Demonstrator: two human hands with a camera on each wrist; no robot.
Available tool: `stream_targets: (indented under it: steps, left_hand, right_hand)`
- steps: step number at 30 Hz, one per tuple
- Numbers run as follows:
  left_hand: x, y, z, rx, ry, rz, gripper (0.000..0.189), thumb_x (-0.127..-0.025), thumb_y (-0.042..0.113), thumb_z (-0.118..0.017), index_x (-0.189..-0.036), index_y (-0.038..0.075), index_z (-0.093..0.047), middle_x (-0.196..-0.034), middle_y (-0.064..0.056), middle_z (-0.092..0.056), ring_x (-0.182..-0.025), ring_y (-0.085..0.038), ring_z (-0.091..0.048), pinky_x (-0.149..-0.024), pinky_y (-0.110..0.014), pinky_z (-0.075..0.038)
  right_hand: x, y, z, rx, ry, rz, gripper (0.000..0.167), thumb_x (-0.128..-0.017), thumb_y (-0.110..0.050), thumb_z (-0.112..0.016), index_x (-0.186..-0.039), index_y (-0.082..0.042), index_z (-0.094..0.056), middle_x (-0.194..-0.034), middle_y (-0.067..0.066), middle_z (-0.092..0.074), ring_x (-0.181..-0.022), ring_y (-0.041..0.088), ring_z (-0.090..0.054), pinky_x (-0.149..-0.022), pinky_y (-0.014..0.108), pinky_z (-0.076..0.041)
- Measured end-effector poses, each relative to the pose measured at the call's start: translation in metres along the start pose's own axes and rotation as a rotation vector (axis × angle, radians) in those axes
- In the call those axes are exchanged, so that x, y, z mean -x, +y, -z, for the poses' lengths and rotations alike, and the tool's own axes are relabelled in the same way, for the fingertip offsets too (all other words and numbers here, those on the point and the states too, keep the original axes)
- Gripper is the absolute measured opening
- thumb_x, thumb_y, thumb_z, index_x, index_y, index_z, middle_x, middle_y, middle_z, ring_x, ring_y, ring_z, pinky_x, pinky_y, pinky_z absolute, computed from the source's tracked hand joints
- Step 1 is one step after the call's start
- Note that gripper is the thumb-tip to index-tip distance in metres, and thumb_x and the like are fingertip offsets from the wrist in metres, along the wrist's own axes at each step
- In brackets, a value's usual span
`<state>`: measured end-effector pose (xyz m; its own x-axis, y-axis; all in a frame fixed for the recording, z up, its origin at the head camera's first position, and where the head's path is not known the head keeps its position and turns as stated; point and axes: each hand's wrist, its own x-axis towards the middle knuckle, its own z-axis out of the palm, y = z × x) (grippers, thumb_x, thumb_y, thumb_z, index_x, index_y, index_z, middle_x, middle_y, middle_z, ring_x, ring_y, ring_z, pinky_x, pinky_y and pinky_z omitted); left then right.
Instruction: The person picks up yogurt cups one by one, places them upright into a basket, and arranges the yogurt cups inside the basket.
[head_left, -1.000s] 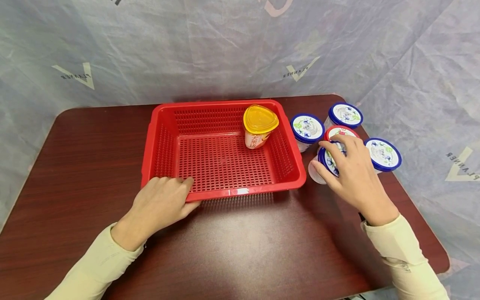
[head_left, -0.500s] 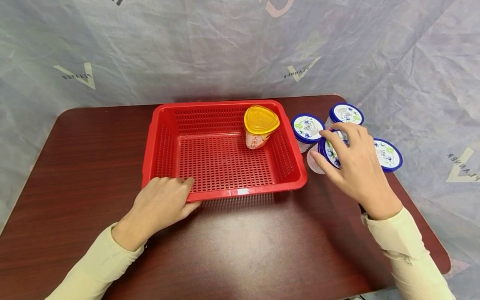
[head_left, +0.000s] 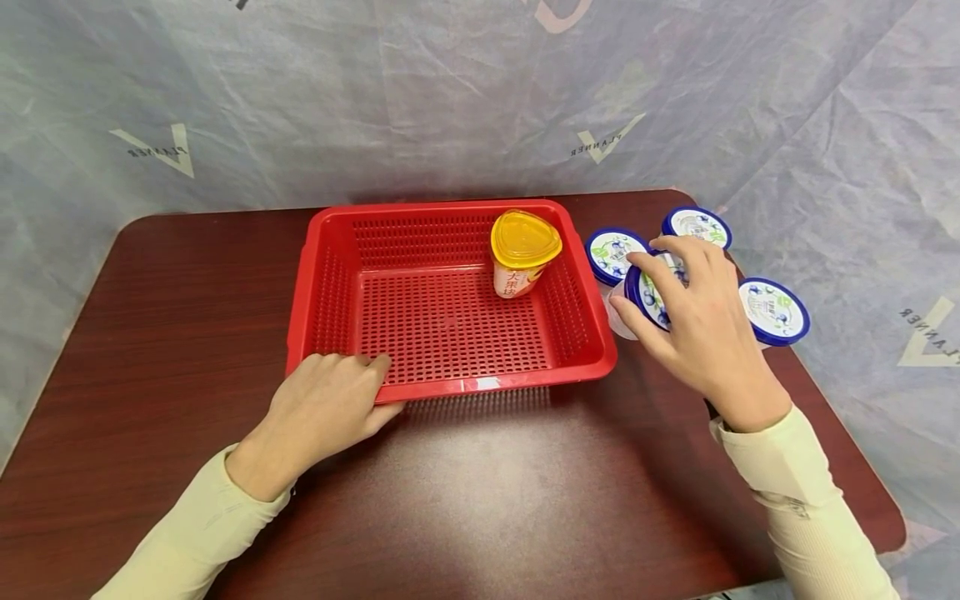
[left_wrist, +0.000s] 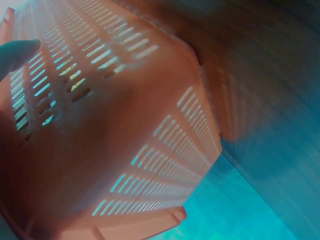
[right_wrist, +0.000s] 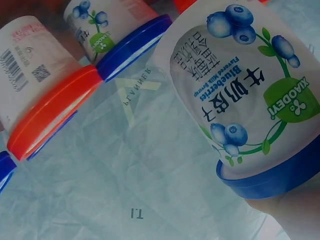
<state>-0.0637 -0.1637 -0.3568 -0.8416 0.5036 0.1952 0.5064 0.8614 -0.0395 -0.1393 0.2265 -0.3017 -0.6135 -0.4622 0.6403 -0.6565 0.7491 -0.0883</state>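
Observation:
My left hand point(head_left: 318, 412) grips the front rim of the red plastic basket point(head_left: 420, 390) near its left corner, thumb below the rim. The left wrist view looks at the slotted outside of the basket point(left_wrist: 100, 150). My right hand point(head_left: 708, 329) holds a blue-lidded blueberry tub point(head_left: 647, 302) by its lid, fingers and thumb spread around the edge. In the right wrist view this tub point(right_wrist: 250, 90) fills the upper right, its printed side showing. Inside the basket, at the back right, stands a yellow-lidded cup point(head_left: 525, 242).
Beside the basket's right wall stands another blue-lidded tub point(head_left: 615, 252). Two more, a far tub point(head_left: 697, 227) and a right-hand tub point(head_left: 776, 310), stand near the table's right edge. A red-lidded tub point(right_wrist: 40, 75) shows in the right wrist view, hidden by my hand from above.
My right hand has shifted the held tub a little back and then left, closer to the basket. The red-lidded tub has gone out of sight behind it. My left hand stays put.

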Motion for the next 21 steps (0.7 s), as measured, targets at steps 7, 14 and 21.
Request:
stream_targets:
  steps: [7, 14, 21]
  left_hand:
    - [0.0, 0.0, 0.001, 0.003, -0.006, 0.001, 0.042, -0.081, 0.043, -0.075, -0.067, 0.014, -0.048, -0.051, 0.005, -0.035, -0.039, -0.014, -0.038, -0.038, -0.033, -0.037]
    - [0.0, 0.0, 0.0, 0.001, -0.012, -0.004, 0.042, -0.081, 0.043, -0.075, -0.068, 0.014, -0.049, -0.051, 0.006, -0.035, -0.039, -0.013, -0.038, -0.038, -0.032, -0.037]
    - [0.0, 0.0, 0.001, 0.003, -0.02, 0.003, 0.041, -0.082, 0.043, -0.074, -0.069, 0.013, -0.049, -0.051, 0.006, -0.035, -0.039, -0.013, -0.037, -0.038, -0.032, -0.036]
  right_hand:
    - [-0.007, -0.001, 0.003, 0.031, 0.023, 0.027, 0.051, -0.094, -0.043, -0.054, -0.122, -0.001, -0.064, -0.127, 0.027, -0.054, -0.119, 0.046, -0.047, -0.095, 0.063, -0.035]
    - [-0.013, -0.001, 0.005, 0.037, 0.035, 0.017, 0.049, -0.093, -0.042, -0.058, -0.121, -0.002, -0.064, -0.128, 0.026, -0.053, -0.121, 0.047, -0.046, -0.091, 0.064, -0.036]
    - [-0.02, -0.007, 0.004, 0.026, 0.04, 0.047, 0.048, -0.094, -0.04, -0.058, -0.123, -0.003, -0.063, -0.128, 0.026, -0.053, -0.121, 0.046, -0.046, -0.099, 0.061, -0.035]
